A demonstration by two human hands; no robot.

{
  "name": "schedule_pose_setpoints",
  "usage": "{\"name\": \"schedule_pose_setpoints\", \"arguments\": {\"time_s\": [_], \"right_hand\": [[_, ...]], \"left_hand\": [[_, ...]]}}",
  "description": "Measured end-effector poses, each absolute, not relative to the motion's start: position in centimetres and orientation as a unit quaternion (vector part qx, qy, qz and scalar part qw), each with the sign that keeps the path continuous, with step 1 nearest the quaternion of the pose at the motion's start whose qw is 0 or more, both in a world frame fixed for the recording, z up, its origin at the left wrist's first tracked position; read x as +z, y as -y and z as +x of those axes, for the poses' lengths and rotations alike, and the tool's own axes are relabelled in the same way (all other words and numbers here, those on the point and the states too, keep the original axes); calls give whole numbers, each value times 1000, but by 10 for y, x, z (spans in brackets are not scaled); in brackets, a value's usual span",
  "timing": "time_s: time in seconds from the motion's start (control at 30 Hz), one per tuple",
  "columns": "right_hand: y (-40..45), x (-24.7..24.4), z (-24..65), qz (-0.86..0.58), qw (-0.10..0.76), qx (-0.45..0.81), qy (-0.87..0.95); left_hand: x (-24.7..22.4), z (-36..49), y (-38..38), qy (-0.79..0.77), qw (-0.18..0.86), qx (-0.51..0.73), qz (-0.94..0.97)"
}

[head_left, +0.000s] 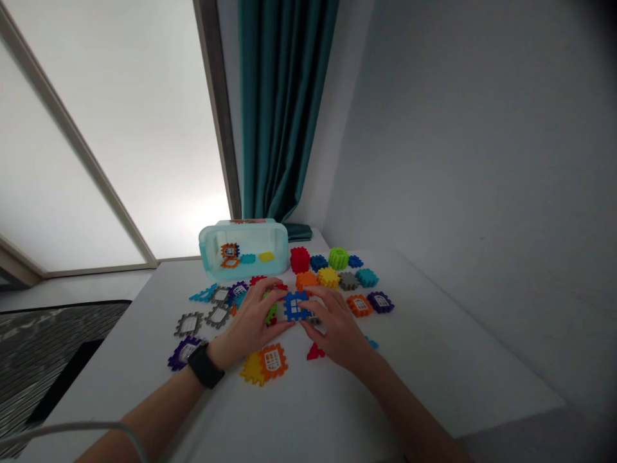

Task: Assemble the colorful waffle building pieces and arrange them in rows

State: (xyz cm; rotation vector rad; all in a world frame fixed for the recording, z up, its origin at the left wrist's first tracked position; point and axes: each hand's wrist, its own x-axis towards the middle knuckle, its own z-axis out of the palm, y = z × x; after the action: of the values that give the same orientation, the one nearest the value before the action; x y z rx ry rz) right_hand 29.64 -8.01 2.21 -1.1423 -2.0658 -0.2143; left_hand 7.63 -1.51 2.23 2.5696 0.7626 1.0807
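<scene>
A blue window tile with notched edges is held upright in my right hand, its fingers and thumb closed on the right side. My left hand is curled around a green notched piece, partly hidden behind the fingers. The tips of my left thumb and index finger reach the blue tile's left edge. Whether the blue and green pieces are joined I cannot tell. Just below my right hand lies a red piece. Nearer me, a yellow tile and an orange window tile lie side by side.
A translucent teal bin lies on its side at the back, several tiles inside. Coloured blocks, including a red cube and a green one, stand back right. Grey frames and a purple tile lie left on the white table.
</scene>
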Motion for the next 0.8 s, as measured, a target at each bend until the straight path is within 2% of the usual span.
{"name": "schedule_pose_setpoints", "arguments": {"time_s": [0.3, 0.53, 0.8], "right_hand": [[88, 27, 356, -512, 345, -60, 785], [87, 15, 390, -550, 355, -86, 751], [80, 7, 423, -570, 376, -92, 725]], "left_hand": [[24, 143, 5, -238, 118, 356, 896], [12, 189, -5, -229, 104, 355, 900], [12, 219, -17, -258, 58, 299, 917]]}}
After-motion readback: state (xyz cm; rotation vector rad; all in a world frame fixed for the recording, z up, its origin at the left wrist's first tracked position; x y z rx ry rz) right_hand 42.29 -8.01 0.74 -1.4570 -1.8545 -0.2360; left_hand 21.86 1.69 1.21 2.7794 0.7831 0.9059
